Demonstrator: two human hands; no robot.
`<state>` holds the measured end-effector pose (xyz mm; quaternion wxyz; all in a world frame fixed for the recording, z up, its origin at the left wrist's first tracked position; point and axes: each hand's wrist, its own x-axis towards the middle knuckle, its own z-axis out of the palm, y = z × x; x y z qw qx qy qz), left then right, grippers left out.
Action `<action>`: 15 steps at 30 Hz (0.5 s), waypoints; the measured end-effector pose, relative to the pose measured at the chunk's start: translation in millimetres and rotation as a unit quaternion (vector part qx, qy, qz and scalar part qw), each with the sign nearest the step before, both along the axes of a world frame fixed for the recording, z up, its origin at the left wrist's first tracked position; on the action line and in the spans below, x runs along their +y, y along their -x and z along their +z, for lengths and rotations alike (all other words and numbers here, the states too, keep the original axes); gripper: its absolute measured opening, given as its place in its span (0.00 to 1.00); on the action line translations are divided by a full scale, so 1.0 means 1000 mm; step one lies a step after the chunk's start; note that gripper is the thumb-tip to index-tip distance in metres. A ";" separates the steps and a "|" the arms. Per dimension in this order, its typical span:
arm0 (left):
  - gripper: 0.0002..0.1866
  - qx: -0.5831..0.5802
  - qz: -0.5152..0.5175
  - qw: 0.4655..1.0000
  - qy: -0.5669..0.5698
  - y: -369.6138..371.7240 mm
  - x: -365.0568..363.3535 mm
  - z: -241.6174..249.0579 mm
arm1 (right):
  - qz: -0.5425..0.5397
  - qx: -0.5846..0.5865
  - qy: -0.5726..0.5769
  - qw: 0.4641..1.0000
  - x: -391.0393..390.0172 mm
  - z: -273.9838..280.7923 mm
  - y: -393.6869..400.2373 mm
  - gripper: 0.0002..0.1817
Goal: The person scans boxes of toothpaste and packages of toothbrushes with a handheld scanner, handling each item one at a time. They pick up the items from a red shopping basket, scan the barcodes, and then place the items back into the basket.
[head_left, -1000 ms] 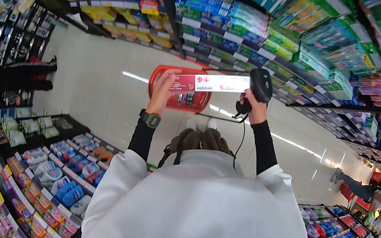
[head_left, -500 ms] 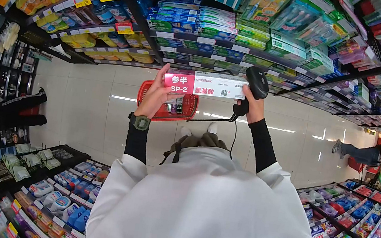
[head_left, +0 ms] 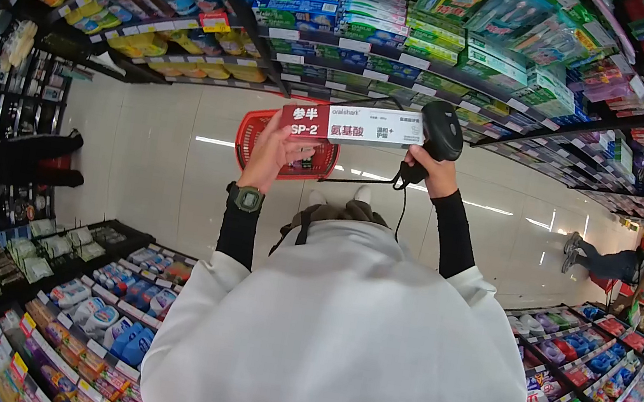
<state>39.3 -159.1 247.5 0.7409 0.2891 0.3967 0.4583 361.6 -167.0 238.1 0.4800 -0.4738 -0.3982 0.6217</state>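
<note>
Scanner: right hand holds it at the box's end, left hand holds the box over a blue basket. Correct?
Not quite: the basket is red, not blue, as the head view shows. The rest stands: right hand holds the scanner, left hand the box.

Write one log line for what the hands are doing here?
left hand: holds toothpaste box | right hand: grips barcode scanner, beside box | red basket: on floor

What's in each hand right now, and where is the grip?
Left hand holds the toothpaste box by its red left end. Right hand grips the black barcode scanner by its handle, below the head.
</note>
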 end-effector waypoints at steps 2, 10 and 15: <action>0.26 -0.001 0.010 1.000 -0.002 -0.001 0.001 0.003 | 0.003 0.014 0.011 1.000 0.003 0.004 0.003 0.10; 0.21 0.167 -0.045 0.983 0.059 0.025 -0.063 -0.076 | 0.047 0.047 0.183 0.981 -0.013 -0.082 0.015 0.09; 0.30 0.074 -0.151 0.974 0.153 0.029 -0.144 -0.132 | 0.091 -0.056 0.280 0.954 -0.047 -0.162 0.039 0.12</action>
